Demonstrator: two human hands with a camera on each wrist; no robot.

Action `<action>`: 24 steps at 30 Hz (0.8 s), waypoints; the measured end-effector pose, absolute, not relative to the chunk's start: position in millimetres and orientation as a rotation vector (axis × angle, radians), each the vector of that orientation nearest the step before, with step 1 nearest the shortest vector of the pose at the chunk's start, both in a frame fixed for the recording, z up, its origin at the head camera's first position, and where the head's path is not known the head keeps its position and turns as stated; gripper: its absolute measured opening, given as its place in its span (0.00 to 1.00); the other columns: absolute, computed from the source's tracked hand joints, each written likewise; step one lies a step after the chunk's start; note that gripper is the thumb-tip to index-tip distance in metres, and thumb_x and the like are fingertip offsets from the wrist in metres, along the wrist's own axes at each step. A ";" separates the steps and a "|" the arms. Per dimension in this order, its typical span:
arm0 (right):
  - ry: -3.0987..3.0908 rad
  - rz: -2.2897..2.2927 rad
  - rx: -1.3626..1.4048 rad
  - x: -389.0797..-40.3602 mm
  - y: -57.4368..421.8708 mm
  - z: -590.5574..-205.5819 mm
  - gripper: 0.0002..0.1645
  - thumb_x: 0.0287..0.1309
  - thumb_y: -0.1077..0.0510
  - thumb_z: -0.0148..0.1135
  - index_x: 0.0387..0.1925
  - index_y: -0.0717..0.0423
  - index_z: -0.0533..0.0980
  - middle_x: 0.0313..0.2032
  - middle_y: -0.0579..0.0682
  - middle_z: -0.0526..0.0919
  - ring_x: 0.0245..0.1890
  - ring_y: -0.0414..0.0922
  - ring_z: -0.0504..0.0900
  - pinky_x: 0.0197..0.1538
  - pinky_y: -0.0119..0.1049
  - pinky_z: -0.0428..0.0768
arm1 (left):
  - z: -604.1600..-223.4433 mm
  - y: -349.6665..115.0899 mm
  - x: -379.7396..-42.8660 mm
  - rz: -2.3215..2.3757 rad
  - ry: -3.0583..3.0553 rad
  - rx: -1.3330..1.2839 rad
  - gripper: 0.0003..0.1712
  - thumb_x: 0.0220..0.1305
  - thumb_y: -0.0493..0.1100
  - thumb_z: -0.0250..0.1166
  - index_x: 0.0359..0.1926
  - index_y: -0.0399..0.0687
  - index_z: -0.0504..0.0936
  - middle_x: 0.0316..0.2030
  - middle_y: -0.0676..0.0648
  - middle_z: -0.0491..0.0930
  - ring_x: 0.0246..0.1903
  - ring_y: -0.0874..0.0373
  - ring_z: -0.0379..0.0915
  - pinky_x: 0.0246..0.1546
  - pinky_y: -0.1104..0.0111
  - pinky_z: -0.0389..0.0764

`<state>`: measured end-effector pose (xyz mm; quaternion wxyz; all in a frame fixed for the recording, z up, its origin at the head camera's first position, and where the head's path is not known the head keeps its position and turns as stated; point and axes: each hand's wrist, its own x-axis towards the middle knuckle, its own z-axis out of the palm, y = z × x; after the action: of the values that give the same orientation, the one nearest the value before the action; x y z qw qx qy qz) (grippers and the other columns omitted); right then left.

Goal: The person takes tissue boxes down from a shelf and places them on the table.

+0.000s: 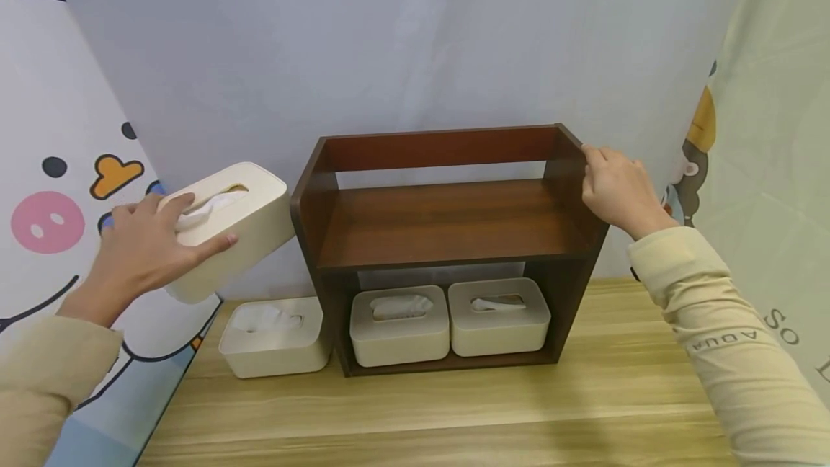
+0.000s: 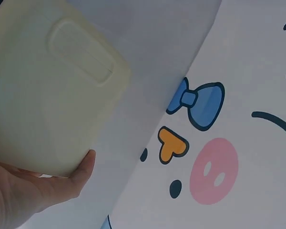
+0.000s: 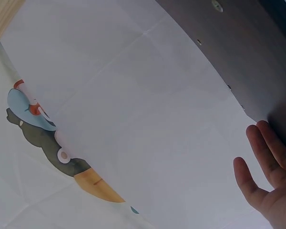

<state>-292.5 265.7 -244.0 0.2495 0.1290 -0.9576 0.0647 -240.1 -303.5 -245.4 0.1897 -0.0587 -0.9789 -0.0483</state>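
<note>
My left hand (image 1: pixel 145 243) grips a cream tissue box (image 1: pixel 249 233) up in the air, left of a dark brown wooden shelf (image 1: pixel 447 225). The box is tilted, its slot with white tissue facing up; thumb on the near side, fingers over the top. In the left wrist view the box's underside (image 2: pixel 43 95) shows a raised oblong outline. My right hand (image 1: pixel 619 189) holds the upper edge of the shelf's right side panel (image 3: pixel 238 52), some fingers against its outer face. On the lower level sit two more tissue boxes (image 1: pixel 400 337) (image 1: pixel 499 330) side by side.
Another tissue box (image 1: pixel 279 352) stands on the wood-grain table (image 1: pixel 454 416), close by the shelf's left side. A pale cloth (image 1: pixel 415 42) hangs behind. Cartoon-printed panel (image 1: pixel 58 164) borders the left, and a pale green printed sheet (image 1: pixel 778 164) the right.
</note>
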 end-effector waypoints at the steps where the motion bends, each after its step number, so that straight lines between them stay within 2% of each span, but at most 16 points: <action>1: -2.605 0.174 0.353 -292.6 265.7 -243.9 0.25 0.63 0.62 0.36 0.58 0.71 0.63 0.50 0.71 0.72 0.49 0.66 0.71 0.40 0.60 0.69 | -249.5 -304.2 -238.8 -0.130 -2.750 -0.170 0.50 0.49 0.72 0.56 0.61 0.37 0.64 0.51 0.25 0.63 0.45 0.23 0.56 0.38 0.37 0.57; 11: -2.588 0.180 0.354 -292.3 266.3 -245.3 0.25 0.63 0.62 0.37 0.58 0.71 0.64 0.49 0.71 0.73 0.48 0.66 0.72 0.38 0.60 0.69 | -293.5 -309.9 -226.4 -0.111 -2.754 -0.203 0.51 0.46 0.72 0.58 0.60 0.38 0.65 0.52 0.26 0.62 0.46 0.23 0.57 0.30 0.34 0.64; 24: -2.584 0.193 0.355 -291.8 266.1 -245.4 0.25 0.62 0.63 0.37 0.58 0.71 0.64 0.49 0.70 0.72 0.49 0.66 0.71 0.40 0.60 0.69 | -342.8 -318.7 -208.4 -0.049 -2.765 -0.374 0.49 0.44 0.72 0.61 0.58 0.41 0.68 0.50 0.31 0.65 0.46 0.25 0.60 0.32 0.34 0.66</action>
<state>-291.8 266.1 -245.4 0.2602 0.1310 -0.9540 0.0712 -208.4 -318.7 -342.8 0.1745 -0.1319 -0.9756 -0.0174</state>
